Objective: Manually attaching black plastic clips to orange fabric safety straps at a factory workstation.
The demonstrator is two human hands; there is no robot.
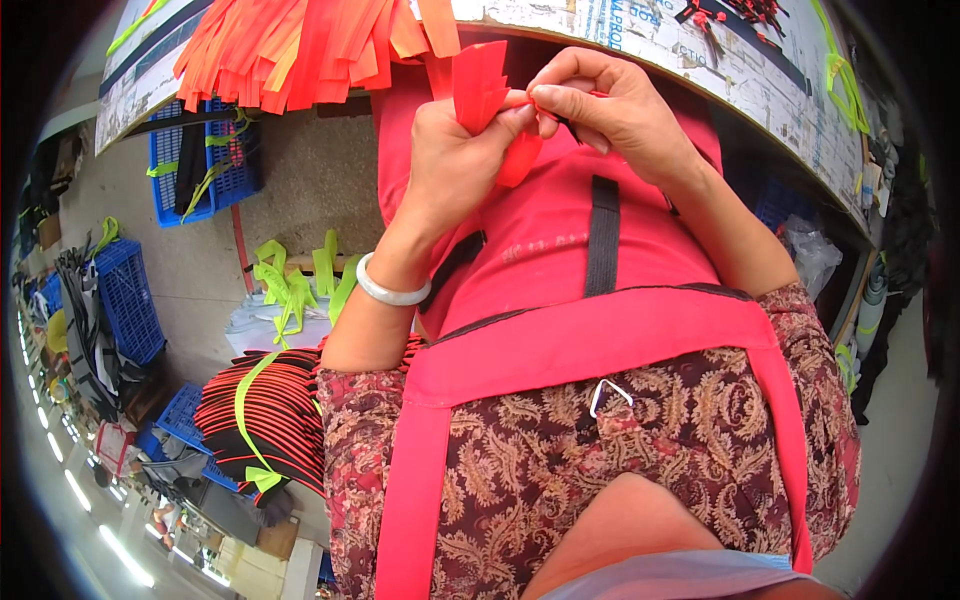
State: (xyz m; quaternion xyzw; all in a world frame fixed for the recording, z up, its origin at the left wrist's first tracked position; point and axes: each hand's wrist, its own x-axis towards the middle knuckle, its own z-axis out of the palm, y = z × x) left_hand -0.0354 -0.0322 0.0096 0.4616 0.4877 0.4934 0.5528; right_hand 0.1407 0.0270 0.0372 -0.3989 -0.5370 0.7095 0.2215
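Observation:
My left hand is closed around a small bundle of red-orange fabric strips, which stick up above the thumb and hang out below the fist. Beside it, my right hand pinches a thin dark and red piece between thumb and fingers, too small to make out well. The fingertips of both hands meet, just in front of the table edge and above the red apron. To the left of them, a thick row of orange strips hangs over the table's edge.
The white-topped table spans the far side, with small red and black pieces on it. Blue crates stand on the floor at the left. A stack of black, red-edged pieces tied with yellow-green ribbon lies at lower left.

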